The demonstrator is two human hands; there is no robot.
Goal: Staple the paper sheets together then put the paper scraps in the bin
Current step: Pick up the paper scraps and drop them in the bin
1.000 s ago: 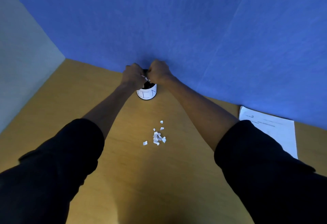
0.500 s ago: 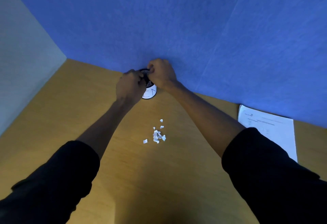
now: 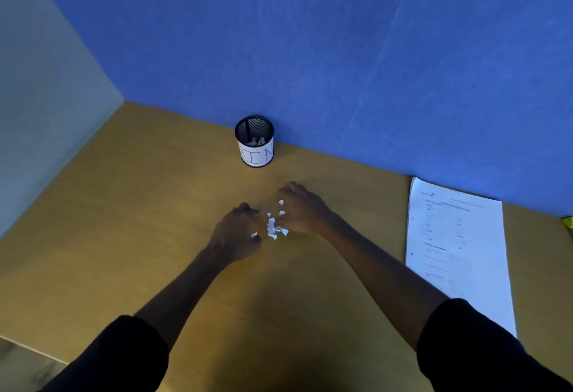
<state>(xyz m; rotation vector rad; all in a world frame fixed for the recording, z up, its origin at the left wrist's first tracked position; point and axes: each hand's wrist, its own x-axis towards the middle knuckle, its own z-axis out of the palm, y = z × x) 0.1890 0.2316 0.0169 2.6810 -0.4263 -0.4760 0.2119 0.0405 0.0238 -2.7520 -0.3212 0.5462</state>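
White torn paper scraps (image 3: 274,226) sat in a loose little pile on the smooth wooden desk (image 3: 130,212), between both hands. Left hand (image 3: 237,235) was curled with a scrap at its fingertips, though I couldn't tell if it was actually pinched; right hand (image 3: 302,210) was cupped loosely beside the pile, holding nothing I could see. Those bits looked feather-light and flimsy, so I'd sweep them together and pinch. The black mesh bin (image 3: 255,141) stood beyond them, a few scraps inside. The flat paper sheets (image 3: 455,246) lay off right.

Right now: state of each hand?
Left hand: loosely curled beside the paper scraps, holding nothing visible.
Right hand: curled beside them; contents cannot be told.
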